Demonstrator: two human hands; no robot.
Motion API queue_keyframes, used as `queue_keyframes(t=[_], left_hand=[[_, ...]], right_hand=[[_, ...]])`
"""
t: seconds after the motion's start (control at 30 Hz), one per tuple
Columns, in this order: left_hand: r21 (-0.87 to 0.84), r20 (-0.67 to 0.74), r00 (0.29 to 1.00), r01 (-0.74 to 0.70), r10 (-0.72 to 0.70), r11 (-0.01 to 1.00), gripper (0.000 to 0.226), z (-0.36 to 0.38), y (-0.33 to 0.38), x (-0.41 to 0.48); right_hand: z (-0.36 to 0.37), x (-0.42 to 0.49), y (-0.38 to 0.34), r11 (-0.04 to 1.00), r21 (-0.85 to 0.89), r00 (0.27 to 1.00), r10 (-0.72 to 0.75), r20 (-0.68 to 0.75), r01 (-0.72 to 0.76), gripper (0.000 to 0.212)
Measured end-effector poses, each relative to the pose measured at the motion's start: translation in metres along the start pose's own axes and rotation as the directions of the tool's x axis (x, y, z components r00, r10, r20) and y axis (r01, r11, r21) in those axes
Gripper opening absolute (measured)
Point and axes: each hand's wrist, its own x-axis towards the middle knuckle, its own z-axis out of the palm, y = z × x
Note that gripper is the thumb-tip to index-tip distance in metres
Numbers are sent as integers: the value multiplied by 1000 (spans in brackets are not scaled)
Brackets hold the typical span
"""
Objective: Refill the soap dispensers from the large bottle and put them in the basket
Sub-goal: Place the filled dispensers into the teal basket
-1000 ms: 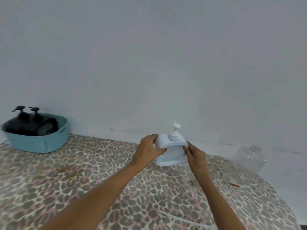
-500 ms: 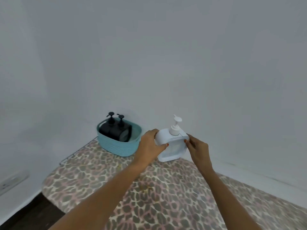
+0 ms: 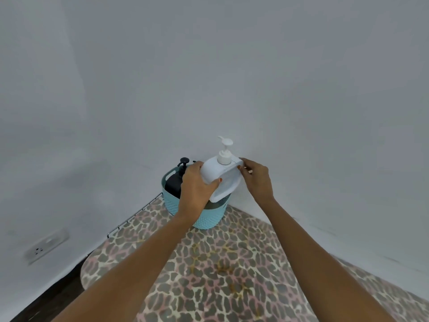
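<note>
Now left hand (image 3: 197, 185) and right hand (image 3: 258, 180) are gripping a white plastic pump dispenser (image 3: 213, 171) upright above a teal textured plastic basket (image 3: 207, 220), seemingly for lowering in.

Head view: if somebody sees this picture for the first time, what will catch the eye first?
First comes the white soap dispenser, gripped by the left hand and pinched at its edge by the right hand, held over the teal basket at the far corner by the wall. A black dispenser already stands inside that basket. Below, the leopard-print cover fills the foreground.
</note>
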Motion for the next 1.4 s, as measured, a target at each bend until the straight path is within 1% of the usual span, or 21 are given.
queue_keyframes(t=[0.13,0.4,0.5,0.6,0.67,0.87,1.03,1.13,1.3,1.4], left_hand=[[-3,-17,999,40,-40,999,50,6,-18,-2],[61,6,997,80,-81,995,54,19,-42,-20],[130,8,997,80,-82,988,53,20,-42,-23],[265,19,996,74,-82,962,51,22,-43,-21],[323,34,996,70,-86,944,50,24,-44,-22],[359,52,993,79,-105,930,50,26,-43,-21],[445,113,983,79,-143,892,49,25,-38,-17],[523,174,972,47,-161,851,48,26,-32,-16],[583,198,964,28,-175,812,49,27,-30,-14],[554,214,960,31,-178,832,49,25,-30,-16]], right_hand=[[18,3,4,999,36,997,15,70,-17,26],[46,-5,25,996,-35,981,86,175,-81,19],[53,-8,30,996,-45,982,89,166,-83,17],[56,-8,33,996,-64,987,64,150,-55,17],[59,-8,36,994,-101,987,42,152,-27,16],[70,-9,40,990,-136,993,57,99,-43,22],[73,-7,40,981,-185,992,81,94,-62,19],[73,-5,38,962,-265,988,93,123,-58,20],[72,-2,35,928,-371,982,96,161,-30,24],[73,-3,31,898,-440,975,108,194,-12,29]])
